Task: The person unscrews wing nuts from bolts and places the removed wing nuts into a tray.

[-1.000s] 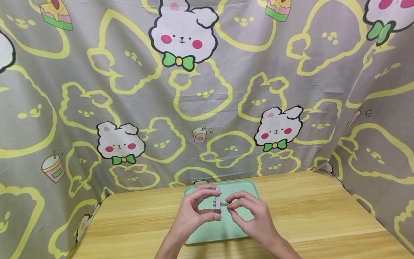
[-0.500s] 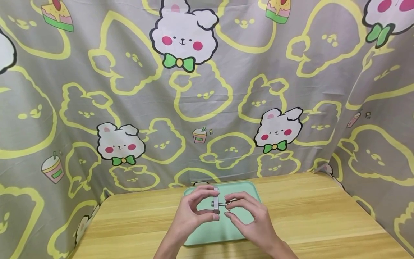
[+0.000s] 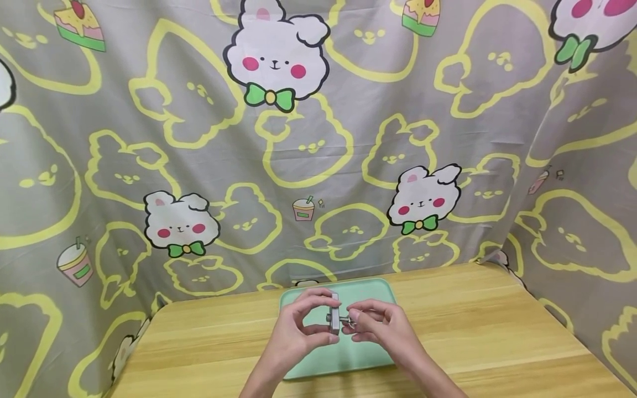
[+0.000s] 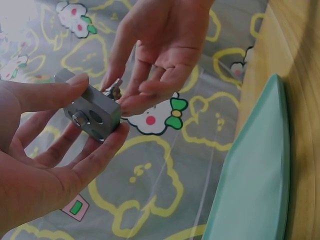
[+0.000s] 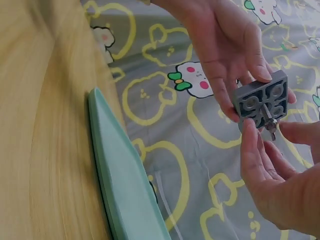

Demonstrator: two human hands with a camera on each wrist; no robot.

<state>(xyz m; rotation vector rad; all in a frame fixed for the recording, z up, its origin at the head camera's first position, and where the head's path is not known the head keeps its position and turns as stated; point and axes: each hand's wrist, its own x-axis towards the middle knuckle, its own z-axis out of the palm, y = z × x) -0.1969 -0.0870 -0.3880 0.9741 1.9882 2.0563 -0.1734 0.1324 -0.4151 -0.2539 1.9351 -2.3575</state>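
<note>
My left hand [image 3: 298, 326] grips a grey block [image 3: 335, 314] with round holes by its opposite edges, above the tray. A bolt runs through one hole; its head [image 4: 80, 119] stands out on the near face in the left wrist view. The threaded shank [image 5: 266, 112] sticks out of the block's ribbed back in the right wrist view. On that shank sits a small metal wing nut [image 4: 114, 89]. My right hand [image 3: 380, 326] has its thumb and curled fingers around the wing nut, partly hiding it in the head view.
A mint-green tray [image 3: 318, 367] lies on the wood-grain table [image 3: 209, 337] under both hands. Grey cloth [image 3: 278, 221] printed with cartoon rabbits hangs behind the table and on both sides.
My right thumb has moved up from below, apart from the nut, onto the wing nut, and the right fingers have curled further. The left hand keeps its grip on the block.
</note>
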